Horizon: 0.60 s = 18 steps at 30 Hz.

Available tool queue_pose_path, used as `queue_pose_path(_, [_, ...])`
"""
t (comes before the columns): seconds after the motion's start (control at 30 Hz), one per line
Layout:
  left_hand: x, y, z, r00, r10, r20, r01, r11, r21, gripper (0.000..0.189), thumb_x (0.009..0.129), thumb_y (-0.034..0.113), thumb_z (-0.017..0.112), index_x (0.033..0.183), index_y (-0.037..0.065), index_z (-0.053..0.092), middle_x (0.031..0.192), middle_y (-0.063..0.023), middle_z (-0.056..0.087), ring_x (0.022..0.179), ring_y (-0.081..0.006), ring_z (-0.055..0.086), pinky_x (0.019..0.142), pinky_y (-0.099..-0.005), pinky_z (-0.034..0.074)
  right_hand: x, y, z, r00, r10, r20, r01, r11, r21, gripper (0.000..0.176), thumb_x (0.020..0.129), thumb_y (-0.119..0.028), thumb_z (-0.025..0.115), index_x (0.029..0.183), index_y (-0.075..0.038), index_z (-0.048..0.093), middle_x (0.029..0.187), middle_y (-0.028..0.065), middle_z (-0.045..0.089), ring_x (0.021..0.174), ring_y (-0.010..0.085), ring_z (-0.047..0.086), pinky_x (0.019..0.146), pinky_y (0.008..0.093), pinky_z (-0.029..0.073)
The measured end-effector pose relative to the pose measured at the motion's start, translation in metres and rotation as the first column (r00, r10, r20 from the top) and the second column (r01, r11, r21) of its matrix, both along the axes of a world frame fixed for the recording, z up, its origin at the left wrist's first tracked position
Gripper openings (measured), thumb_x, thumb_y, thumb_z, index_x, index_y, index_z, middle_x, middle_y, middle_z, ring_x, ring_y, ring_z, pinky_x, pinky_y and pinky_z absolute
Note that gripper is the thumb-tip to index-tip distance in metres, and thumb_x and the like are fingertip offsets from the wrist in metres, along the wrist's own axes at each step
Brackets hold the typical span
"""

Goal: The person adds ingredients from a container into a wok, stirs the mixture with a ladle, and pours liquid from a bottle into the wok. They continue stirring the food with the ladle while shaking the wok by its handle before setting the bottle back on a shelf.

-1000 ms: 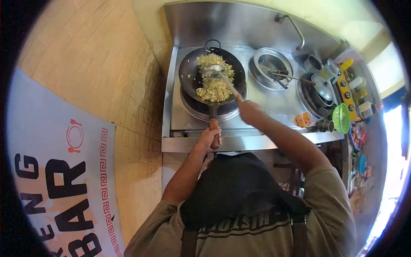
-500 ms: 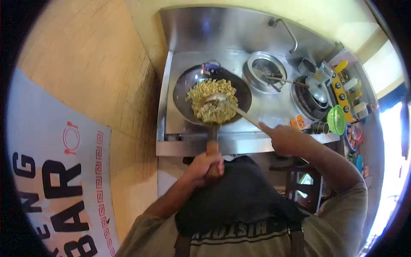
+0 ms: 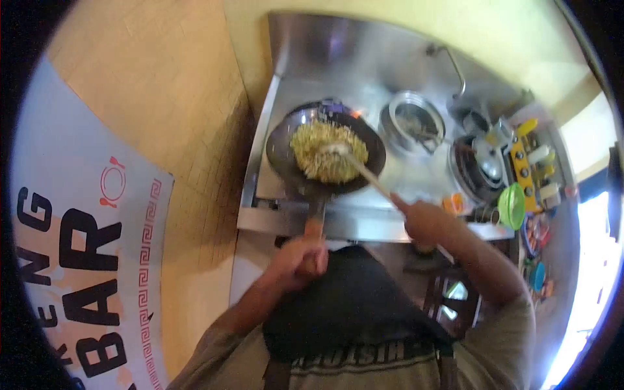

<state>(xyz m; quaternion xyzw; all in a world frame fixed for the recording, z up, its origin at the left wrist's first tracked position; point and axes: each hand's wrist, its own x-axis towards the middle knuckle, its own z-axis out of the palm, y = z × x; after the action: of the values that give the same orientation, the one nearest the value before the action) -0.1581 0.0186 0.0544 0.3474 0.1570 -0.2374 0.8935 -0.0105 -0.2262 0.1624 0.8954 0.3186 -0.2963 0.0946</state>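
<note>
A dark wok [image 3: 281, 153] sits over the left burner, its near side lower in the view, with yellowish-green food [image 3: 322, 162] heaped inside. My left hand [image 3: 304, 258] is wrapped round the wok's wooden handle [image 3: 314, 227], close to the black apron. In my right hand [image 3: 426, 222] is the pale shaft of a ladle [image 3: 369, 175]. The ladle's head rests on the food near the middle of the wok. A small orange flame [image 3: 355, 114] shows behind the wok's far rim.
A metal pot [image 3: 392, 123] stands on the middle burner. Further right are a lidded pan [image 3: 487, 159], a green bowl [image 3: 512, 207], an orange container [image 3: 453, 203] and a rack of bottles [image 3: 539, 154]. A faucet [image 3: 460, 71] hangs from the backsplash.
The view has turned slightly. The wok's far side has lifted off the burner, uncovering the ring and a flame behind it. Both hands keep their holds.
</note>
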Motion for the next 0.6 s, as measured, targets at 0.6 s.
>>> queue_pose_path(0.6, [0.009,-0.018,-0.011,0.919,0.005,0.395,-0.089,0.977,0.194,0.010,0.083,0.012,0.057,0.084,0.003,0.052,0.064,-0.0058,0.051,0.058,-0.0172,0.053,0.054,-0.0313,0.045,0.011,0.006,-0.015,0.992,-0.108,-0.069,0.114,0.990,0.087,0.073,0.076,-0.003,0.052,0.143,-0.003,0.022,0.085,0.0283,0.063,0.077,0.0412,0.064,0.074,0.0495,0.050])
